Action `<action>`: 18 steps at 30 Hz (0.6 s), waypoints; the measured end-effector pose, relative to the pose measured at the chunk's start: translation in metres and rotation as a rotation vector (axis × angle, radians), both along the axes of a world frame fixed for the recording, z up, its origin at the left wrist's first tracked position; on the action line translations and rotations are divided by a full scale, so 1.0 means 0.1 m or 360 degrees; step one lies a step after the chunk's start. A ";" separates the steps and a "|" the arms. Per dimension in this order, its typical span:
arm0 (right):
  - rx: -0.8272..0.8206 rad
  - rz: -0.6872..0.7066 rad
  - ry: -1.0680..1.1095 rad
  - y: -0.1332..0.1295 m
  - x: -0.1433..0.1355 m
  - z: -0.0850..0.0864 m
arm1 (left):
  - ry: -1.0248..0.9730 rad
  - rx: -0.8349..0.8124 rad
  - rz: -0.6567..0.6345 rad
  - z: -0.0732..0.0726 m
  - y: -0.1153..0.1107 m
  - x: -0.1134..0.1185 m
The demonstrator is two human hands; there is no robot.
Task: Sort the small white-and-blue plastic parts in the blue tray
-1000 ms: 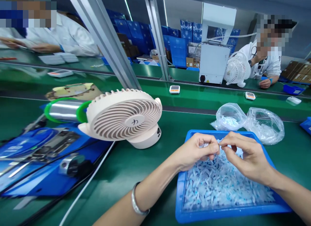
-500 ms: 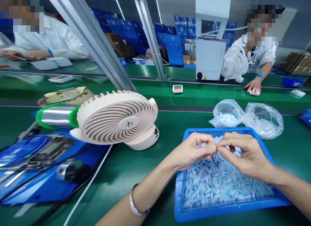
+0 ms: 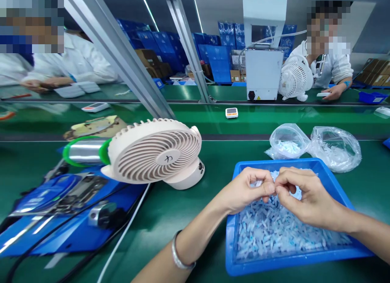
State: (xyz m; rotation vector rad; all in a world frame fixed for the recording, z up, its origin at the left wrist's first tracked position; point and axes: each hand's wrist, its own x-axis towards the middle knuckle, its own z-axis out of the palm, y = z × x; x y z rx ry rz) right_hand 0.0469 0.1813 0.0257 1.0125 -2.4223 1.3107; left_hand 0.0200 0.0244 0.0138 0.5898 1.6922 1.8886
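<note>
Over a blue tray [image 3: 230, 234] full of small white and pale blue pieces [image 3: 274, 230], both hands meet fingertip to fingertip. My left hand [image 3: 251, 189] is closed in a pinch, thumb against forefinger, with a silver bangle on that wrist. My right hand [image 3: 304, 193] is pinched too, its fingertips touching those of my left hand. Whatever lies between the fingertips is too small to make out. Behind the tray are two clear plastic bags, the left one [image 3: 288, 143] and the right one [image 3: 336, 151], with small pieces inside.
A pale fan [image 3: 161, 153] stands left of the tray, beside a green-rimmed metal roll [image 3: 87, 151] and a blue device with cables [image 3: 61, 210]. Across the line are a small white timer [image 3: 231, 113], a white machine [image 3: 264, 74], a white fan [image 3: 295, 80] and people in white.
The view has shifted slightly, so the near things sit further right. Both hands keep their pinch. At the back right, the other person's hand has drawn back and holds a flat white item.
</note>
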 end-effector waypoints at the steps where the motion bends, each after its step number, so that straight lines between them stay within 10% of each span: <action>1: -0.0002 -0.0016 -0.0023 0.00 -0.01 -0.01 | 0.0021 -0.0020 -0.0024 0.01 0.00 0.01; 18: -0.0169 0.0070 -0.0057 0.06 0.00 0.03 | -0.0163 0.0033 0.0055 -0.02 0.00 0.02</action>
